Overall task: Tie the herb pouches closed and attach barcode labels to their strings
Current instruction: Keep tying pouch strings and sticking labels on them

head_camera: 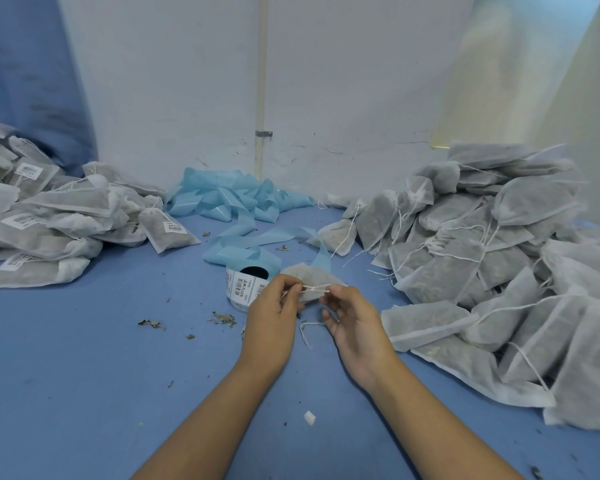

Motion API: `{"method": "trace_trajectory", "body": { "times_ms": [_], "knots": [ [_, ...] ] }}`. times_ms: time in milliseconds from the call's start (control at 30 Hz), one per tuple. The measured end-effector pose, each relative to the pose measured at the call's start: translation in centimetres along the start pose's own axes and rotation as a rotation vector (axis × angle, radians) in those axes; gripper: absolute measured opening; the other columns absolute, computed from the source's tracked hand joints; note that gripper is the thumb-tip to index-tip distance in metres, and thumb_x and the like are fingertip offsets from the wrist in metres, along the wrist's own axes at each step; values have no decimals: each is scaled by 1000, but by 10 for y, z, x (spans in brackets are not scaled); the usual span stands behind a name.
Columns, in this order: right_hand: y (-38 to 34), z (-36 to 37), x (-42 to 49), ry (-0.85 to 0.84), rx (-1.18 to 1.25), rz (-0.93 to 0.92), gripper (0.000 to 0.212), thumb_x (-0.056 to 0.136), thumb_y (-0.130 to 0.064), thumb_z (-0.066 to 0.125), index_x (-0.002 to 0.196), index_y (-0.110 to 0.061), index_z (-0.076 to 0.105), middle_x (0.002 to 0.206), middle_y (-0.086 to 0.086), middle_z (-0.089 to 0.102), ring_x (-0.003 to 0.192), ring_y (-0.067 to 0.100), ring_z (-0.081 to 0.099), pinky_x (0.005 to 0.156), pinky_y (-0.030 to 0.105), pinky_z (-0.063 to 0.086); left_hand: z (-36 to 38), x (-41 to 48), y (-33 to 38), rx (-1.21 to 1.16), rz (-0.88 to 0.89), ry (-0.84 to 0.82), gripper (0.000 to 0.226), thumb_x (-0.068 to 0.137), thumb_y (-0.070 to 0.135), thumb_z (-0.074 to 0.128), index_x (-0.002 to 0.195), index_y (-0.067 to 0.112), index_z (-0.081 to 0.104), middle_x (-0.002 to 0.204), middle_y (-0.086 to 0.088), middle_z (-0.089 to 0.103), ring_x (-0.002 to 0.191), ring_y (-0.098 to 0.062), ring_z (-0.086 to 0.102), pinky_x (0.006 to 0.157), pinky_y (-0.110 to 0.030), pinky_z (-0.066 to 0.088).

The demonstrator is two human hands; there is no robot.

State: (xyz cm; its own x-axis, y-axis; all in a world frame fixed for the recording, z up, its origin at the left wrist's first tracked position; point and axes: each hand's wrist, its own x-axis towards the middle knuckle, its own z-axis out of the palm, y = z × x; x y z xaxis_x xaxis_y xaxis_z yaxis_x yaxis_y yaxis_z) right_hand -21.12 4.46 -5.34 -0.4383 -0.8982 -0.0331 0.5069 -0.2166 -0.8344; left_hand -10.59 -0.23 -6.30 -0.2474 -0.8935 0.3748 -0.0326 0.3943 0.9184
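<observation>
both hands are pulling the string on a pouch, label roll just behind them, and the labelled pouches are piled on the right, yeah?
Not quite: the head view shows the labelled pouches piled on the left; the pile on the right shows no labels. The rest holds: the left hand and right hand pull the string on a pouch, with the label roll just behind them.
</observation>
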Motion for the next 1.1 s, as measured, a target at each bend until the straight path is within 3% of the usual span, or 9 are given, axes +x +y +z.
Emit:
{"method": "trace_trajectory", "body": {
  "times_ms": [233,400,533,633,700,767,900,1000,1100],
  "knots": [
    [0,-1,1,68,61,-10,18,86,-5,58,71,-14,63,70,-7,64,70,8,56,66,20,42,1,2,-3,70,-26,26,13,98,16,49,93,12,60,75,-1,63,64,0,54,63,-11,40],
    [-1,-2,3,69,133,12,9,80,-9,62,74,-15,62,70,-6,61,69,8,55,59,16,44,2,1,-4,86,-14,7,13,98,15,48,93,16,60,81,0,64,72,-7,59,70,-19,44],
    [-4,-4,1,-19,238,97,10,68,-19,64,77,-15,61,66,-4,58,62,9,55,56,18,44,-1,-2,-6,312,154,-71,39,92,8,47,124,30,53,120,21,55,101,-3,54,84,-25,45],
    [-5,-3,0,-137,307,181,5,71,-19,62,69,-15,64,68,-2,54,61,11,53,54,19,43,-5,0,-7,654,261,-88,63,84,4,50,139,32,40,150,23,27,121,0,40,75,-24,44],
    [-4,0,-1,-203,332,213,8,63,-18,71,65,-13,65,69,0,53,62,12,53,53,20,42,-6,4,-6,856,272,-71,51,86,7,52,133,26,46,154,14,23,126,-8,36,69,-28,44],
    [-5,1,-2,-261,343,224,25,47,-17,82,64,-13,64,68,0,53,62,14,53,52,20,41,-8,6,-4,933,317,-33,30,88,11,56,117,18,59,149,7,37,123,-17,41,66,-31,43],
    [-10,0,-4,-355,372,251,30,42,-15,85,62,-14,63,66,-1,53,61,14,55,53,21,39,-8,7,-2,668,391,78,16,86,10,64,102,11,64,118,1,62,110,-13,52,71,-23,38],
    [-12,-1,-5,-417,366,259,28,44,-16,83,62,-15,62,68,-1,51,62,13,54,54,21,40,-7,9,7,294,257,135,17,94,19,51,96,36,51,93,11,60,85,3,49,65,-13,32],
    [-12,0,-6,-429,345,267,30,44,-16,84,63,-13,60,68,0,50,62,14,52,55,21,39,-6,13,16,25,164,242,25,97,16,47,89,39,43,85,14,60,74,5,53,62,-9,38]
  ]
}}
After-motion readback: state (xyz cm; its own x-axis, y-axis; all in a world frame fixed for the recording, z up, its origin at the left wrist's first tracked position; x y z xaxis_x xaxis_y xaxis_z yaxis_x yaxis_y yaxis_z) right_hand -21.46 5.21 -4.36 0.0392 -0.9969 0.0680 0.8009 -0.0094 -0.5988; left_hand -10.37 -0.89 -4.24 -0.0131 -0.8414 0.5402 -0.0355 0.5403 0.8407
